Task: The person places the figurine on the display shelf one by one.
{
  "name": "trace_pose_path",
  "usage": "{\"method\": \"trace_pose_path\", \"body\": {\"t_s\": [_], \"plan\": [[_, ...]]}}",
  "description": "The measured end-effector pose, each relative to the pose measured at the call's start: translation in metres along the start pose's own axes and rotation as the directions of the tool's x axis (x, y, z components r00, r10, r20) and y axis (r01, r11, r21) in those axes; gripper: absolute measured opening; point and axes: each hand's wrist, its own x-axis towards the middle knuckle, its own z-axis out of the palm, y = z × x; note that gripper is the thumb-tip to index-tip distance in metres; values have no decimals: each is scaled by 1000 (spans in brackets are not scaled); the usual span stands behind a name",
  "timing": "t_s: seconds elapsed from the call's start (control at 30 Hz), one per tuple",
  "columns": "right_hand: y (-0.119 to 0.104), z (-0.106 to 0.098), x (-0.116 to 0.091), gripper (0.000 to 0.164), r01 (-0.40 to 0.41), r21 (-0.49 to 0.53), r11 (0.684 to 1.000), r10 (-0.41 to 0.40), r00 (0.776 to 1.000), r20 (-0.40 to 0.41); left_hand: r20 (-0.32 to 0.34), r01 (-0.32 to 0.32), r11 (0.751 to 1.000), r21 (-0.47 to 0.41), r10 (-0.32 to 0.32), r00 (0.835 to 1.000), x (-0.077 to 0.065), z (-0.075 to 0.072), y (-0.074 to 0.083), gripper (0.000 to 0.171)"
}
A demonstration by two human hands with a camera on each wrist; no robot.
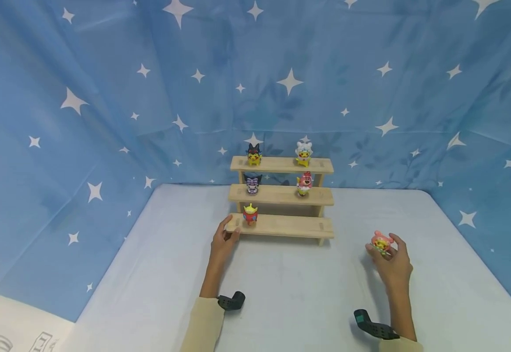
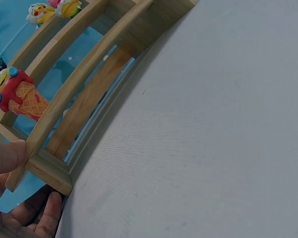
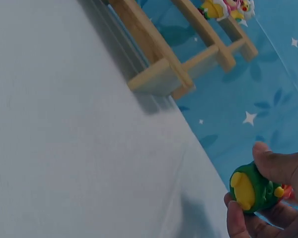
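My left hand (image 1: 223,243) grips the left end of the lowest step of a three-step wooden display stand (image 1: 282,226). In the left wrist view its thumb (image 2: 9,156) lies against the step's edge, with fingers curled below. A toy figurine in a red ice-cream-cone shape (image 2: 24,94) stands on that step near the thumb. To the right of the stand, my right hand (image 1: 395,268) pinches a pink-hooded figurine (image 1: 382,242) between thumb and fingers, above the table. Its green body and yellow base (image 3: 244,191) show in the right wrist view, while the fingers partly hide its head.
On the middle step stand a dark-eared purple figurine (image 1: 252,185) and a pink bear-like one (image 1: 304,184). The top step bears a black-hooded yellow figurine (image 1: 254,155) and a white-hooded one (image 1: 304,154). A blue star-patterned curtain (image 1: 334,93) rises behind the white table (image 1: 290,293).
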Motion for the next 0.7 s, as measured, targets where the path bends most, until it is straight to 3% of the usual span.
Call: {"method": "trace_pose_path", "body": {"t_s": [0.27, 0.37, 0.57, 0.7], "plan": [[-33, 21, -6, 77, 105, 18, 994, -106, 994, 25, -9, -45, 998, 33, 45, 999, 0, 1, 0, 55], [-43, 32, -7, 74, 163, 14, 987, -163, 986, 33, -6, -28, 999, 22, 28, 1000, 0, 1, 0, 56], [-60, 56, -6, 68, 310, 53, 949, -314, 946, 82, 2, -15, 1000, 14, 15, 1000, -2, 0, 2, 56], [-68, 70, -8, 69, 360, 75, 930, -367, 924, 107, -3, -21, 1000, 18, 21, 1000, -3, 0, 4, 55]]}}
